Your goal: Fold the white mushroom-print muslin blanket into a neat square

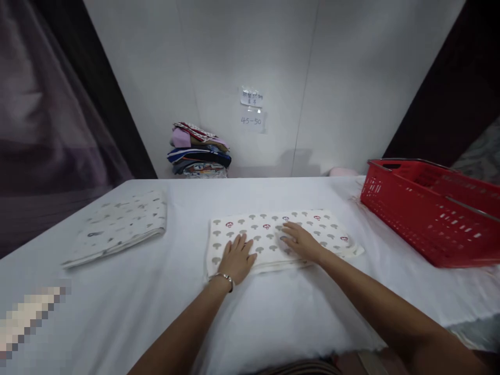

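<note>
Left hand (237, 259): open, palm down, fingers spread, laid on the near left part of a folded mushroom-print cloth (260, 238). Nothing closed in its grip. A bracelet (227, 279) circles that wrist.

Right hand (300, 242): also open and palm down, on the same cloth, a little farther out than the left, fingers pointing across toward the left side. No fold pinched between thumb and fingers that I can see (how hard either palm presses, cannot tell).

The cloth lies flat under and between both hands, running past the left hand on one side and past the right on the other. White ground, grey-brown mushrooms, a few outlined in red or blue. Its layers show along the near edge; the right-hand corner sticks out slightly.

Well apart from the left hand, to its left: a second folded cloth (128, 224), pale with small dark motifs, set at a slant. Well apart from the right hand, to its right: a red basket (422, 224) with slotted sides (contents hidden from here).

Beneath everything, a white table covering (281, 312), softly creased. Beyond the left hand, at the far side, a stack of folded fabrics (200, 156) in mixed colours. Beyond both hands, on the pale wall (344, 78), two paper labels (252, 108), the lower reading 45-50.
</note>
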`<action>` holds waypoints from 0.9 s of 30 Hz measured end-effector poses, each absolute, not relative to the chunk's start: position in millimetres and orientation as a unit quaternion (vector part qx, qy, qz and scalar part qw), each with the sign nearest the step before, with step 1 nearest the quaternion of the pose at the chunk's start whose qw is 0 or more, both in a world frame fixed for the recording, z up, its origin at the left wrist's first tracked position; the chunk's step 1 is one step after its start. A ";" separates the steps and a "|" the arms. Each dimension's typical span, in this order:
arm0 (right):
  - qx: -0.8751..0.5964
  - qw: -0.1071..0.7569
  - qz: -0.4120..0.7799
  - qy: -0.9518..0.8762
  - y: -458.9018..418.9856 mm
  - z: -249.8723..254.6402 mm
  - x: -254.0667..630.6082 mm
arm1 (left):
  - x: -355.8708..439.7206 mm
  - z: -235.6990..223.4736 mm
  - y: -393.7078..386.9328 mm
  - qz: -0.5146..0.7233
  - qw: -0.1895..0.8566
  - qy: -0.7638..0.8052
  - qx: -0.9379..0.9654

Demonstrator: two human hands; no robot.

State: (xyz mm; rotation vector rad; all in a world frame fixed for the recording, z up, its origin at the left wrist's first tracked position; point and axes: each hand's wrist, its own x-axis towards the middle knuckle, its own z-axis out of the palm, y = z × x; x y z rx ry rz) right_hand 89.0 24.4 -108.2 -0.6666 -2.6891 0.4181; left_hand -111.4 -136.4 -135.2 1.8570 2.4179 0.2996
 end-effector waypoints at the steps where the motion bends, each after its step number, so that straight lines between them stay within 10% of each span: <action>1: -0.250 0.154 0.131 -0.947 37.0 -108.8 78.1 | -111.5 -137.2 -136.0 0.087 0.043 0.790 0.605; 13: -0.373 0.031 0.063 -0.925 103.3 -145.8 55.1 | -137.3 -119.9 -114.8 0.040 0.151 0.769 0.620; 27: -0.498 0.026 0.051 -0.865 159.4 -147.6 127.7 | -191.9 -145.5 -79.2 0.044 0.043 0.824 0.563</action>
